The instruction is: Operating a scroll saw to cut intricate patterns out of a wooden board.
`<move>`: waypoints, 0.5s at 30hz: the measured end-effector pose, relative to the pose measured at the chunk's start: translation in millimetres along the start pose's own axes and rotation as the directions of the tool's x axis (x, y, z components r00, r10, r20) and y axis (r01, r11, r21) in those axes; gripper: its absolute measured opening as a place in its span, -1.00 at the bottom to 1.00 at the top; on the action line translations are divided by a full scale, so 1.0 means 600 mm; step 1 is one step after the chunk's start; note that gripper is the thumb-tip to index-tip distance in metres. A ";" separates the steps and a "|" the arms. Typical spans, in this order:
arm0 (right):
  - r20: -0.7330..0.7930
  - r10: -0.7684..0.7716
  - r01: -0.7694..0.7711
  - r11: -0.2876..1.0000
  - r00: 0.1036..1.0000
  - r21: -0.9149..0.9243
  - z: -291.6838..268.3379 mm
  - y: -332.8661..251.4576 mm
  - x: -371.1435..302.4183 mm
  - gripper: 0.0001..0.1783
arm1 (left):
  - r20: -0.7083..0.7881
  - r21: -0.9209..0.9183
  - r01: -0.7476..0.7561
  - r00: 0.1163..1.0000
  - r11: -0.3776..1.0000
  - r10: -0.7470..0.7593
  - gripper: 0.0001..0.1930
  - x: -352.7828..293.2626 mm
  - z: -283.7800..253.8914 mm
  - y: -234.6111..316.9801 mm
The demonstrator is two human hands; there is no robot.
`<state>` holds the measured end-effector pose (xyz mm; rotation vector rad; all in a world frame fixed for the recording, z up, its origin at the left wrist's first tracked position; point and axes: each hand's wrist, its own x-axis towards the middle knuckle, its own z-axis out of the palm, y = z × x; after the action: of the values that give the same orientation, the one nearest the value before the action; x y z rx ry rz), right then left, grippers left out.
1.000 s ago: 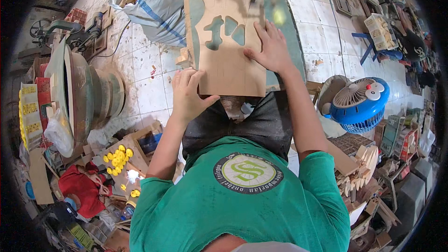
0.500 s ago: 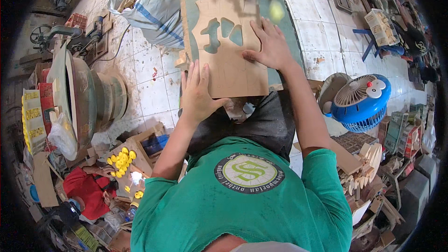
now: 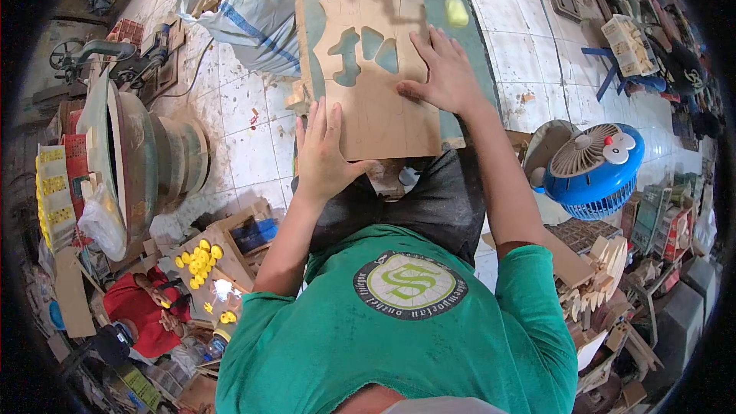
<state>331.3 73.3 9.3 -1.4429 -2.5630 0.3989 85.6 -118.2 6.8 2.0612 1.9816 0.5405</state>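
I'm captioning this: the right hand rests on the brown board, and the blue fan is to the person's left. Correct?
No: the head view shows the blue fan to the person's right. The right hand does rest on the brown board.

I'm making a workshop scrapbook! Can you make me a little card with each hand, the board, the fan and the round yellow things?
Left hand: at left edge of the brown board
Right hand: on the board's right side
Board: three holes, lying on the green tabletop
Fan: blue, on the person's right
Yellow things: clustered at lower left
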 end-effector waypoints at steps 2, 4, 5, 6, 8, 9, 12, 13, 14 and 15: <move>0.010 0.006 -0.006 1.000 1.000 0.000 -0.001 0.000 0.001 0.23 | -0.007 -0.001 0.000 1.000 1.000 0.000 0.32 0.001 0.000 -0.001; 0.022 0.009 -0.009 1.000 1.000 0.000 -0.009 -0.008 0.001 0.23 | 0.001 -0.004 0.006 1.000 1.000 -0.006 0.33 0.003 -0.005 0.000; 0.047 0.028 -0.028 1.000 0.998 0.011 -0.014 -0.012 0.001 0.23 | 0.011 -0.007 0.007 1.000 1.000 -0.007 0.33 0.004 -0.006 -0.001; 0.072 0.045 -0.047 0.999 0.996 0.020 -0.017 -0.014 0.001 0.23 | 0.008 -0.008 0.011 1.000 1.000 -0.011 0.33 0.004 -0.006 -0.002; 0.065 0.035 -0.036 0.999 0.997 0.020 -0.013 -0.015 0.000 0.23 | 0.011 -0.027 0.010 1.000 1.000 -0.010 0.34 0.003 -0.007 -0.004; 0.056 0.031 -0.032 0.999 0.998 0.020 -0.011 -0.013 0.000 0.23 | 0.008 -0.029 0.011 1.000 1.000 -0.010 0.34 0.004 -0.008 -0.004; 0.005 0.024 -0.024 1.000 1.000 -0.019 -0.003 -0.011 -0.003 0.22 | 0.020 -0.025 0.007 1.000 1.000 -0.007 0.34 0.005 -0.009 -0.004; 0.006 0.023 -0.023 1.000 1.000 -0.019 -0.003 -0.010 -0.002 0.22 | 0.021 -0.029 0.010 1.000 1.000 -0.010 0.35 0.005 -0.008 -0.005; 0.001 0.016 -0.016 1.000 1.000 -0.005 -0.003 -0.009 -0.001 0.22 | 0.023 -0.032 0.013 1.000 0.999 -0.013 0.35 0.005 -0.007 -0.005; -0.004 0.011 -0.011 1.000 1.000 0.009 -0.006 -0.010 -0.002 0.22 | 0.025 -0.032 0.015 1.000 0.999 -0.014 0.35 0.004 -0.006 -0.006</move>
<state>328.0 69.9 14.4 -1.4541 -2.5485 0.4079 80.7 -115.7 8.7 2.0231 1.9591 0.5383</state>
